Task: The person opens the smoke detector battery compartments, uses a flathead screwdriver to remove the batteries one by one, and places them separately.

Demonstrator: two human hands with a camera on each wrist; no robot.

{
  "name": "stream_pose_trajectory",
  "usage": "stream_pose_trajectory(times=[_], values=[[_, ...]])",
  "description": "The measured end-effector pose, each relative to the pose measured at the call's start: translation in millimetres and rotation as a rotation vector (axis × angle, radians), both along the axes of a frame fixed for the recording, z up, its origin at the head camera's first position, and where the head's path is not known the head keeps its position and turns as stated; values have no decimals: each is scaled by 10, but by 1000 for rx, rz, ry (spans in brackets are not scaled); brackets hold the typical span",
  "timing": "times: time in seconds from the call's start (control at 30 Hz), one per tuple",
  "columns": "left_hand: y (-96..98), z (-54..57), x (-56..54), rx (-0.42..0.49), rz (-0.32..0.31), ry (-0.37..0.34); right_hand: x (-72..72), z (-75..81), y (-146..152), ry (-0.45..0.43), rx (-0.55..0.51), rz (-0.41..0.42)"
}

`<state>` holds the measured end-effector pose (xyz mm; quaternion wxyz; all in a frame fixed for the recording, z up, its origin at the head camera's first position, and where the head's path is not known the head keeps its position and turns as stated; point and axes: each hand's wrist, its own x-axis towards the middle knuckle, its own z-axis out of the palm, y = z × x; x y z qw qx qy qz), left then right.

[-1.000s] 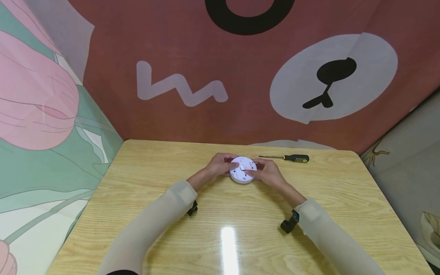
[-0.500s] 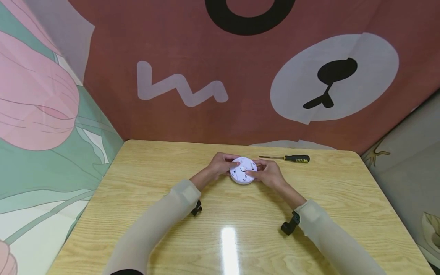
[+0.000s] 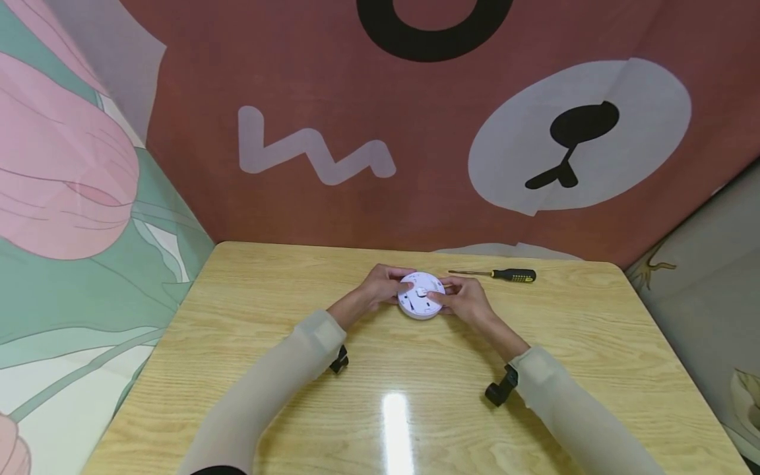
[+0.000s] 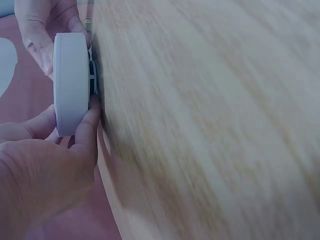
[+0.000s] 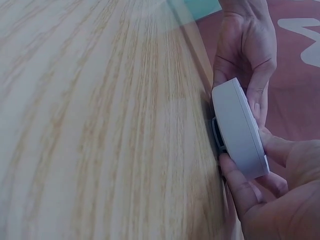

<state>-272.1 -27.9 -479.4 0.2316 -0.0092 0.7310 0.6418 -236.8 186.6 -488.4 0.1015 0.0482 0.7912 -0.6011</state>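
Note:
A round white smoke detector [image 3: 419, 307] is held between both hands near the back of the table, its flat slotted face turned up. My left hand [image 3: 380, 286] grips its left edge, thumb on the upper face and fingers beneath. On the opposite edge, my right hand [image 3: 467, 301] grips it the same way, its thumb reaching toward the middle of the face. In the left wrist view, the smooth side wall of the smoke detector [image 4: 72, 85] shows, with a dark vented part on its underside close to the tabletop. The right wrist view shows the smoke detector [image 5: 240, 131] tilted between the two hands.
Behind the right hand, a screwdriver [image 3: 510, 274] with a black and yellow handle lies on the wooden table [image 3: 332, 422], its shaft pointing left. A red-brown printed cloth [image 3: 332, 218] hangs along the table's back edge. Black cameras are strapped to both wrists.
The smoke detector stays in both hands at nearly the same place. Dark slots on its upper face now look larger and differently placed. The left forearm has shifted slightly right.

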Motion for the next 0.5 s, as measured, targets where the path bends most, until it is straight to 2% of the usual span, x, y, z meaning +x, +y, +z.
stream_pose_trajectory(times=[0.3,0.5], values=[[-17,-13,7,18,-64,38,34,4,18,24,53,3],[-35,-10,10,-11,-79,60,56,21,4,64,102,20]])
